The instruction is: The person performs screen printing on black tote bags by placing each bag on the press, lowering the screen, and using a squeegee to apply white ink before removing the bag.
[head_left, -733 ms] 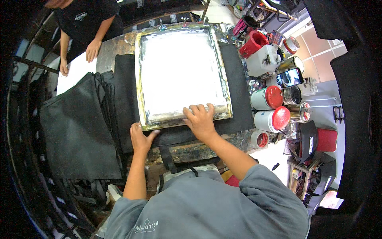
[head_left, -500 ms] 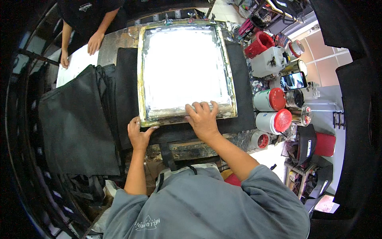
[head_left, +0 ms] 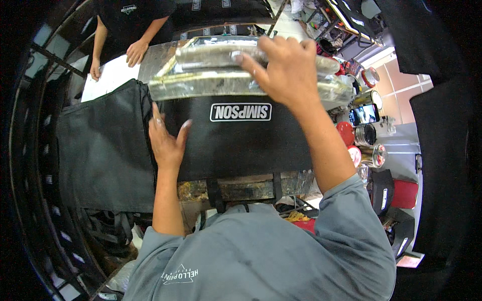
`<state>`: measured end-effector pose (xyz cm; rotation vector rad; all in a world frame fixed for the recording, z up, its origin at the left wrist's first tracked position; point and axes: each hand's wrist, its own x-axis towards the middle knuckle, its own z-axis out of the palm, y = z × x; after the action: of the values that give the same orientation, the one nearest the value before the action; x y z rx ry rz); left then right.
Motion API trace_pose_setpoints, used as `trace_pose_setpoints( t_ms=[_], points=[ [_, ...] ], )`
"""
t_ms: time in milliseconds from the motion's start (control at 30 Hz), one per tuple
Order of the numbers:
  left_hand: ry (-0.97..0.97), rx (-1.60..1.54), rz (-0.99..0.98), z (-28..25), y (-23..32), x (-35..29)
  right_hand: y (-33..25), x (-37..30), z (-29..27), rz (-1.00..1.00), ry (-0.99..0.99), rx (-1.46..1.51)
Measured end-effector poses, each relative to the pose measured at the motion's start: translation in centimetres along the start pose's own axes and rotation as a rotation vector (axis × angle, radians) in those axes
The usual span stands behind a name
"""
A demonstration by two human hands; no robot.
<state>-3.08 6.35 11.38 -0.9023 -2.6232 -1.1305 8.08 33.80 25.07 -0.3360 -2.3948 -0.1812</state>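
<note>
The screen printing frame is tilted up, its near edge raised off the table. Along its near side lies a long squeegee-like bar. My right hand is curled over the bar and the frame's near edge, holding the frame up; its exact grip is partly hidden. Beneath lies a flat black fabric bag with a white printed label on it and two straps at the near edge. My left hand rests at the bag's left edge, fingers and thumb apart, beside a stack of black bags.
Across the table at the far left, another person's hands rest by a white sheet. Jars and tubs with red lids crowd the right side, along with a propped phone. A worn table edge runs before me.
The frame's near edge has risen from the bag, uncovering the printed label. My right hand has moved up and away with it. My left hand has come off the frame's corner to the bag's edge.
</note>
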Motion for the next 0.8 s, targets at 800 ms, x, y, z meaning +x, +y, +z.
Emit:
trace_pose_setpoints(
  t_ms=[800],
  points=[
    [-0.195,0.278,-0.238,-18.2,-11.8,7.8,3.4,7.2,0.1,0.041,-0.136,-0.009]
  ],
)
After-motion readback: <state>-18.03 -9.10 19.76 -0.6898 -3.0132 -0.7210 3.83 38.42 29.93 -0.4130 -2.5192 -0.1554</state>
